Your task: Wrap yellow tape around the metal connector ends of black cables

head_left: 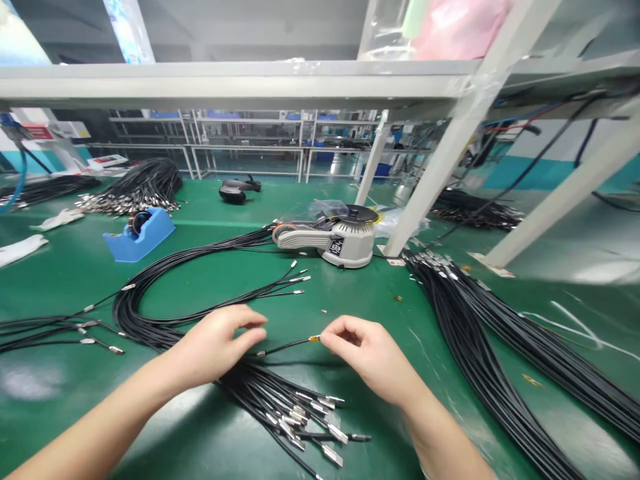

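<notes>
My right hand (367,357) pinches the end of a thin black cable (287,346) between thumb and index finger. A small piece of amber tape (314,339) is on that cable, just left of the fingertips. My left hand (217,343) is over the bundle of black cables (145,293), thumb and index finger apart with nothing visible between them; its other fingers are mostly hidden. Below and between the hands, several silver metal cable ends (300,417) fan out over the green table (370,300).
A grey tape dispenser machine (350,243) stands behind the hands. A blue tape holder (140,237) is at left. More cable bundles lie at right (475,327) and back left (145,183). White posts (440,153) rise at right to an overhead shelf (240,83).
</notes>
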`<control>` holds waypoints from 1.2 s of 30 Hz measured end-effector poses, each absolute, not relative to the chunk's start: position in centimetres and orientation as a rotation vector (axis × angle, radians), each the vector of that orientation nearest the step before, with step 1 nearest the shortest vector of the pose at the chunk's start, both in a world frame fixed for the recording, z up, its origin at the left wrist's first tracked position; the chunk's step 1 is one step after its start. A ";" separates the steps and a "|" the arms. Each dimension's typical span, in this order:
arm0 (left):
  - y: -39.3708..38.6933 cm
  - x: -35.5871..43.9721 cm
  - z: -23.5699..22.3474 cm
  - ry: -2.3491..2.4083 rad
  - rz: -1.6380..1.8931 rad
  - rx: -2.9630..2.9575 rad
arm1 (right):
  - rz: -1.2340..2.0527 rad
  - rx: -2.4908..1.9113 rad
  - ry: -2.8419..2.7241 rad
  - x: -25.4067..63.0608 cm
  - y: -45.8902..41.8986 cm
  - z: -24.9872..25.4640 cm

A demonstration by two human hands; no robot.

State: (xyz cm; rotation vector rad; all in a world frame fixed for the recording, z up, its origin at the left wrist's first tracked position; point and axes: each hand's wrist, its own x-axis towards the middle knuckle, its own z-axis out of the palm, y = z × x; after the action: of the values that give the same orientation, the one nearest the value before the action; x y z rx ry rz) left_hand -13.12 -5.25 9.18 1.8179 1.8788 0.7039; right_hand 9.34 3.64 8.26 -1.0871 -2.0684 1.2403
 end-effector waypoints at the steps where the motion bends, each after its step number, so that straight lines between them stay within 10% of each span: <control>1: -5.7 -13.5 8.8 1.853 0.615 1.836 | 1.241 -1.088 -2.071 9.4 3.6 8.3; 36: -3.9 -7.0 8.0 1.579 0.829 1.533 | 1.554 -1.152 -1.914 9.4 2.9 8.7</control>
State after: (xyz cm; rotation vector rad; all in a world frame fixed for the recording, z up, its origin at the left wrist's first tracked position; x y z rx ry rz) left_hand -6.99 -3.85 7.97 1.5330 1.5795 0.8294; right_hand 9.36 2.89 8.72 -1.1523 -1.9138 1.5541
